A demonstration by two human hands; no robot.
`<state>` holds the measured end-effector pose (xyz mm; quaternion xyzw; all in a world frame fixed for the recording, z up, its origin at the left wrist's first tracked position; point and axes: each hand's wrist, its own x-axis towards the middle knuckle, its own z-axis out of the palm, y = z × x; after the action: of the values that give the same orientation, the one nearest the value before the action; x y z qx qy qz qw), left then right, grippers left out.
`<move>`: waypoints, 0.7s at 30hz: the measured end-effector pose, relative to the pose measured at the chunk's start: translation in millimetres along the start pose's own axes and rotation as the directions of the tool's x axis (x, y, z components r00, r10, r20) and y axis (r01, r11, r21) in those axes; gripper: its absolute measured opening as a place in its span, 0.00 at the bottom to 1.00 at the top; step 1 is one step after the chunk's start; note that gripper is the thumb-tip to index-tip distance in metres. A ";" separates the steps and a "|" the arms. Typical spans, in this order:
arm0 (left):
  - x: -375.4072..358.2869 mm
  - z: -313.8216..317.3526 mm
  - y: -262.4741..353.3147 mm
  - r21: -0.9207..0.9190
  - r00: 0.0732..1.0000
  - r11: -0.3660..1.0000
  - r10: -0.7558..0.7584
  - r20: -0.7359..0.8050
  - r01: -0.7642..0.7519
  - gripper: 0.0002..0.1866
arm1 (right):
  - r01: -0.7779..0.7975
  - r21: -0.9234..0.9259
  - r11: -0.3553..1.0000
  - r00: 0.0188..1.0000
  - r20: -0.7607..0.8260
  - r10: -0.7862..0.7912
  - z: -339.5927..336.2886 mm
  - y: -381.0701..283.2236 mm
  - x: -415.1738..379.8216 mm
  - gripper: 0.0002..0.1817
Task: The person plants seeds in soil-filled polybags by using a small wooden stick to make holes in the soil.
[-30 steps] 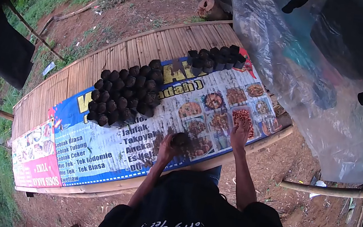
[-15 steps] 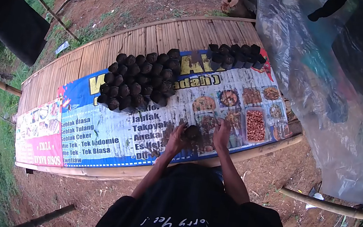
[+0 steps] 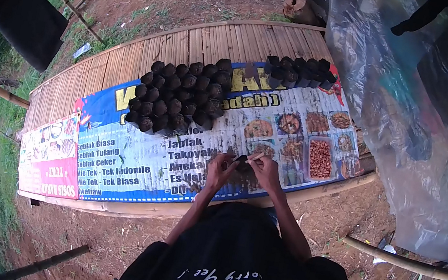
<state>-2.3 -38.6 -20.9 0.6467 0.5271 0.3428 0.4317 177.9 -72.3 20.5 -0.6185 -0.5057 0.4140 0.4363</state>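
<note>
A small black seedling bag (image 3: 242, 160) stands on the banner near the table's front edge, partly covered by fingers. Around its left side are the fingers of my left hand (image 3: 220, 168), closed against it. My right hand (image 3: 265, 171) is at the bag's right side and top, its thumb and fingers pinched together; whatever is between them is too small to make out. Dark loose soil lies on the banner beneath both hands. Beyond them, to the left, a large cluster of black soil-filled seedling bags (image 3: 178, 96) stands packed upright.
A smaller group of black bags (image 3: 298, 71) stands at the back right. The printed banner (image 3: 109, 147) covers much of a bamboo-slat table (image 3: 193, 44). Clear plastic sheeting (image 3: 356, 103) hangs at the right, and a bamboo pole (image 3: 412, 261) juts out below it.
My right hand has moved left to the bag, its fingers now pinched over the top. My left hand stays beside the bag. The whole view has shifted slightly.
</note>
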 end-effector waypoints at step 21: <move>3.3 3.8 -0.7 0.070 0.999 0.997 0.042 -0.001 -0.042 0.09 | 0.280 -0.511 0.813 0.957 0.083 -0.278 28.5 9.7 3.2 0.04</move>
<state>1.5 -36.0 -23.2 0.6720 0.5256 0.3340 0.4008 153.7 -66.8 3.1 -0.6309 -0.6842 0.1957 0.3090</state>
